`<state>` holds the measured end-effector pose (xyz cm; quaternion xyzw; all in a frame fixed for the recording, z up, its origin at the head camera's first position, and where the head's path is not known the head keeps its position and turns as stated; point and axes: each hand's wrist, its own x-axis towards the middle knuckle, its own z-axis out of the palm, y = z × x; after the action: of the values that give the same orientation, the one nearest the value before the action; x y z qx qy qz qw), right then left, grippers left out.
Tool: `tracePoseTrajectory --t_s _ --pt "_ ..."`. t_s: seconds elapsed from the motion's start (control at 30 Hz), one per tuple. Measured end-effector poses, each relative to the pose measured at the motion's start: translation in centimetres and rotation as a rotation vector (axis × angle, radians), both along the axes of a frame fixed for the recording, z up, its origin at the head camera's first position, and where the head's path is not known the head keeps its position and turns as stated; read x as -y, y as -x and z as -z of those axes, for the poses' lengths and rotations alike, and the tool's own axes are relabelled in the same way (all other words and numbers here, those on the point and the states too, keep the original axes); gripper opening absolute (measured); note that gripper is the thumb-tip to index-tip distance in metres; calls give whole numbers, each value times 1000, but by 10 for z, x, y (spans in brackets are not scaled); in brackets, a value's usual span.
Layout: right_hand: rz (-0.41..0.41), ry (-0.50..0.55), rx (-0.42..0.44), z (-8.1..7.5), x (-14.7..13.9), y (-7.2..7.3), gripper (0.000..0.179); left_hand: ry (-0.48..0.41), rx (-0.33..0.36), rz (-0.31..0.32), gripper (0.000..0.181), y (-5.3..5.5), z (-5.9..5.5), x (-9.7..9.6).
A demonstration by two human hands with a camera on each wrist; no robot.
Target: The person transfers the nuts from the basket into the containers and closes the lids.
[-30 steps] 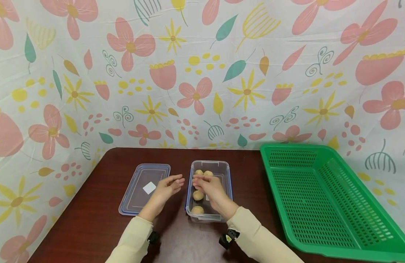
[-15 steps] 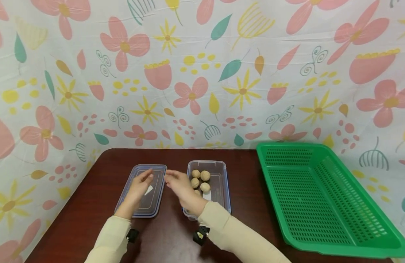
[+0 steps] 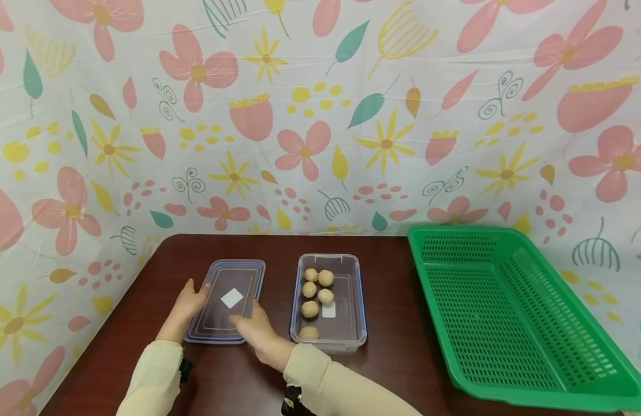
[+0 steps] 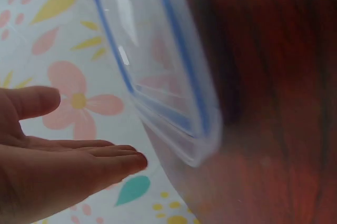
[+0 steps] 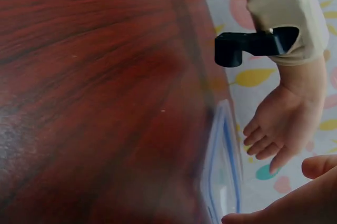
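A clear plastic lid with a blue seal and a white square label lies on the table at the left. My left hand is at its left edge, fingers extended. At the lid's lower right edge is my right hand, its thumb and fingers spread. In the left wrist view the left hand holds nothing and the lid stands beyond its fingertips. Right of the lid sits a clear box with several walnuts along its left side. The right wrist view shows the right hand only partly.
A large green plastic basket stands on the right of the dark red-brown table. Behind the table hangs a floral cloth. Black wrist cameras are strapped at both sleeves.
Both hands have moved left and down, from beside and over the box to the two sides of the lid. The walnuts and label in the box now show uncovered.
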<state>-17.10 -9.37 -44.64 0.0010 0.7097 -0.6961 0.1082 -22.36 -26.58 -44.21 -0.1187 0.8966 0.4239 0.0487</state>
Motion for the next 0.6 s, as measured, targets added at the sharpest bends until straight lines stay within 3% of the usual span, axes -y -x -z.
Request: tracePoseTrajectory --t_s 0.17,0.27,0.6 --pt "27 -13 2 7 0 1 76 59 55 43 67 0 8 4" --pt "14 -10 20 12 -2 3 77 69 49 60 65 -1 11 3" --pt "-30 76 62 19 -4 7 79 -27 8 36 56 -1 15 -3"
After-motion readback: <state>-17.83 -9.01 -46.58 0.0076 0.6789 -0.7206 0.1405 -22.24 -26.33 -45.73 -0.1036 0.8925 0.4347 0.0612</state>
